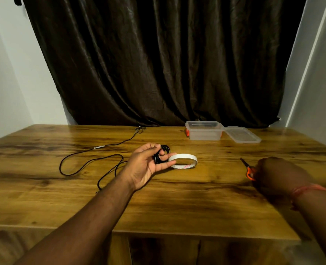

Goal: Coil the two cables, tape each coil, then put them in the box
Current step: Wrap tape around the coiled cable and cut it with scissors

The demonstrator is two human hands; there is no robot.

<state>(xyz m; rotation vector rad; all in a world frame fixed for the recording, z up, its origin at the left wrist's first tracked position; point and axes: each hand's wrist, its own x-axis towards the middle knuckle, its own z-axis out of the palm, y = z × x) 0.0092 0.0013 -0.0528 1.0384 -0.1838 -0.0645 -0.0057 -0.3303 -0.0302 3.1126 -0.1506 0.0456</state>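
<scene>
The coiled black cable [161, 153] sits pinched in the left hand [146, 165] mid-table, touching the tape roll [183, 161] at its 3 o'clock. The loose cable [89, 161] trails toward 9. The right hand [276, 175] grips orange scissors [249, 169], blades pointing 11; the open box [204, 131] lies at 1

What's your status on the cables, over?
Left hand gripping coiled black cable; right hand on orange scissors. Second cable loose on table. Tape roll beside coil. Box open, path clear.
</scene>
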